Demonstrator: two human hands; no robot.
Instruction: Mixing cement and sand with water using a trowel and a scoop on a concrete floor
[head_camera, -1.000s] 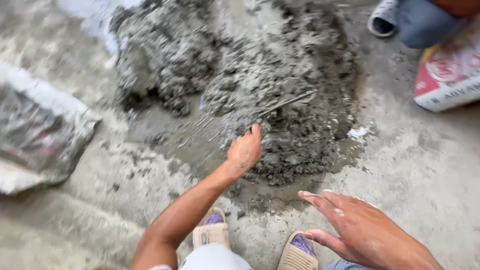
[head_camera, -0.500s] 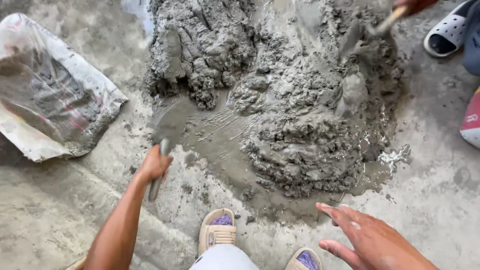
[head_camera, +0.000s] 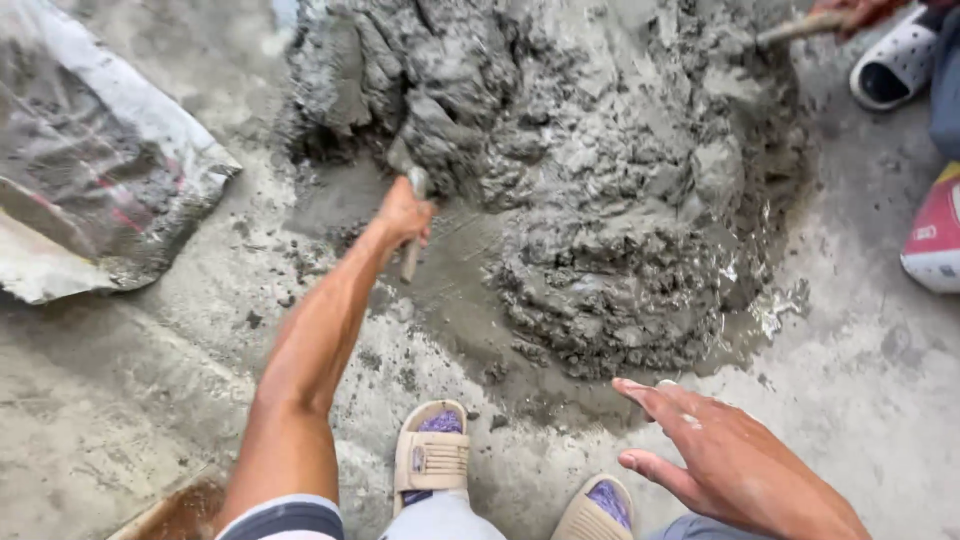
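Note:
A big heap of wet grey mortar (head_camera: 600, 170) lies on the concrete floor ahead of me. My left hand (head_camera: 402, 215) is closed around the handle of a trowel (head_camera: 412, 228), whose blade digs into the left foot of the heap. My right hand (head_camera: 722, 462) hovers low at the right with fingers spread, holding nothing, just short of the heap's near edge. Both my feet in tan sandals (head_camera: 432, 450) stand below the heap.
A dirty empty cement sack (head_camera: 95, 170) lies at the left. At the top right another person's hand holds a wooden tool handle (head_camera: 800, 28) in the mortar, beside a white slipper (head_camera: 895, 68). A red and white bag (head_camera: 935, 235) sits at the right edge.
My left hand swung left with the trowel, then pushed it forward into the heap's left side. My right hand stayed spread at the lower right. The view drew closer.

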